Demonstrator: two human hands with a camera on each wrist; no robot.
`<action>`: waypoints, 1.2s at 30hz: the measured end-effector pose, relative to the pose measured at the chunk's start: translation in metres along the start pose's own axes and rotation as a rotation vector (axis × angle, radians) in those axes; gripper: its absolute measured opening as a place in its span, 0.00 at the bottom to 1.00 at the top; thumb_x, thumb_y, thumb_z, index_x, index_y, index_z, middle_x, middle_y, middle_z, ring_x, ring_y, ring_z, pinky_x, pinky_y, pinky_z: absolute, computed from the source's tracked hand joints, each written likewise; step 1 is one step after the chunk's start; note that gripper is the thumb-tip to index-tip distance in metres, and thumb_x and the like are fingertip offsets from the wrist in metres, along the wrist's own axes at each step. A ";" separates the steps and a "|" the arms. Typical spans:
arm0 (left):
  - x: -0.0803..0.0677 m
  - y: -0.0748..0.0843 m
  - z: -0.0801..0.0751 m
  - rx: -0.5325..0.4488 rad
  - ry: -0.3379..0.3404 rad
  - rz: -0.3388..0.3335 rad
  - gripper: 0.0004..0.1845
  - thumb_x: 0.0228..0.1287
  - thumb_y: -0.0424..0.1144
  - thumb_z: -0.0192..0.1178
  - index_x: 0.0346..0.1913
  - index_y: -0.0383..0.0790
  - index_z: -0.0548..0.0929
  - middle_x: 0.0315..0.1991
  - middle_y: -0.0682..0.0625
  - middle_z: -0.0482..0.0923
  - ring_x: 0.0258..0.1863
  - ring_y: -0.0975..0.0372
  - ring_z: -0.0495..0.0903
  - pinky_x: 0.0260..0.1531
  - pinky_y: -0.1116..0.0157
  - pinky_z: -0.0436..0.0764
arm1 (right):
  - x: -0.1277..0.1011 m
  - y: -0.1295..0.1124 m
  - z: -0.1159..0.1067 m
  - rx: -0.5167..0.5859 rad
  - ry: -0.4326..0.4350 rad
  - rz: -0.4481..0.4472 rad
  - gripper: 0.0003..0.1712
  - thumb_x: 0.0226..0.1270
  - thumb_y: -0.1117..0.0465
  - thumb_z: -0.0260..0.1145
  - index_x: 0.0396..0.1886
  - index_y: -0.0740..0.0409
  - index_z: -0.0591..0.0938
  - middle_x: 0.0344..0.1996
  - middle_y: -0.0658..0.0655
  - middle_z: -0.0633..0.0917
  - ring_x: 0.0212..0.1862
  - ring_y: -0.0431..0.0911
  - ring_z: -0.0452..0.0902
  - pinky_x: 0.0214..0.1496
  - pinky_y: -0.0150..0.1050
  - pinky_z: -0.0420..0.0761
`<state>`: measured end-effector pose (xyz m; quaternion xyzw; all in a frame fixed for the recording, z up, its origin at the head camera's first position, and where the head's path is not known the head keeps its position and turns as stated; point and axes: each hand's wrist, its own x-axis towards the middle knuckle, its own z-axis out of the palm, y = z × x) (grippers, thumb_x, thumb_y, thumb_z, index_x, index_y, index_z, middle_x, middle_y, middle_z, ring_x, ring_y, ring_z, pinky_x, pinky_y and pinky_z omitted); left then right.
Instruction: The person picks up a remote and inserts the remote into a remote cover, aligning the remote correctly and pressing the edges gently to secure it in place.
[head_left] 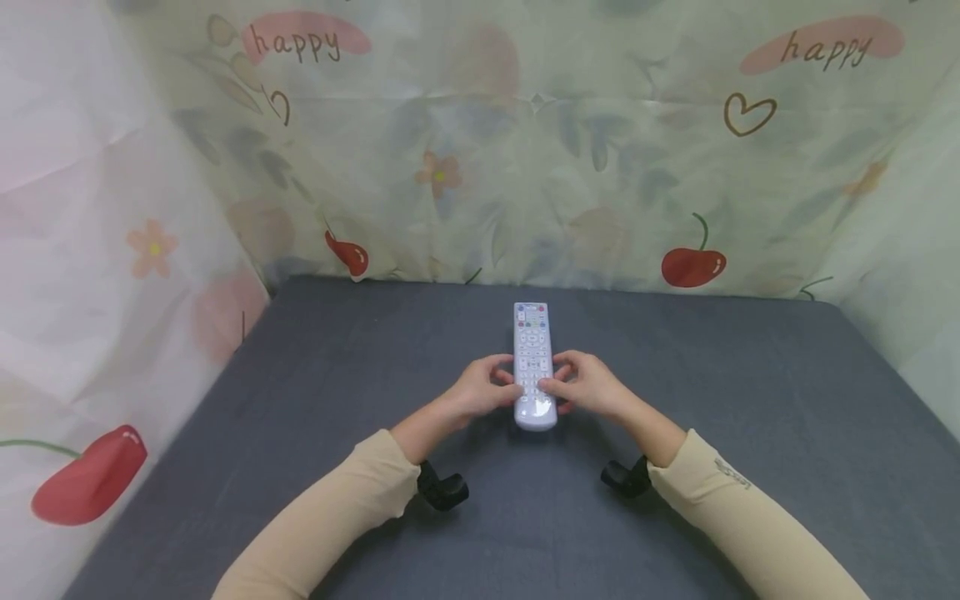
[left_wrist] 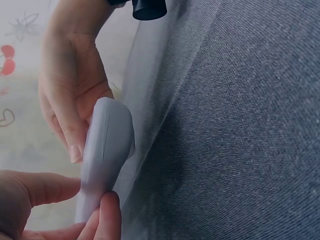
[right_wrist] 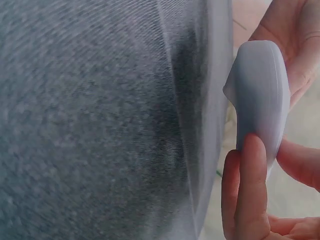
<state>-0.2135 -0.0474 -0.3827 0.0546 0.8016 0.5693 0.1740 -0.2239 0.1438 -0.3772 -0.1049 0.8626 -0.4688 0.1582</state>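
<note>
in the head view a white remote control is held over the middle of the grey table, its button face up and its long axis pointing away toward the fruit-print backdrop. the left hand curls its fingers round the remote's left edge near the lower end, and the right hand mirrors it on the right edge, thumb laid over the keys. whether the remote touches the table cannot be told here. in the left wrist view the remote shows its smooth back, lifted clear of the table, with left fingers pinching one side and the right hand cupping the other. in the right wrist view the remote again hangs above the table, right fingers pressed on its back, the left hand behind it. both grips sit low on a slick plastic body, so the far end could tip down and the remote slide out, or a thumb could press a key by accident.
</note>
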 end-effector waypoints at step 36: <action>-0.007 -0.001 -0.011 0.299 -0.109 -0.051 0.27 0.67 0.44 0.54 0.65 0.37 0.65 0.57 0.39 0.74 0.47 0.54 0.79 0.46 0.59 0.78 | 0.001 0.009 -0.005 -0.160 -0.104 0.055 0.29 0.66 0.57 0.60 0.60 0.72 0.67 0.41 0.66 0.82 0.34 0.46 0.81 0.34 0.40 0.83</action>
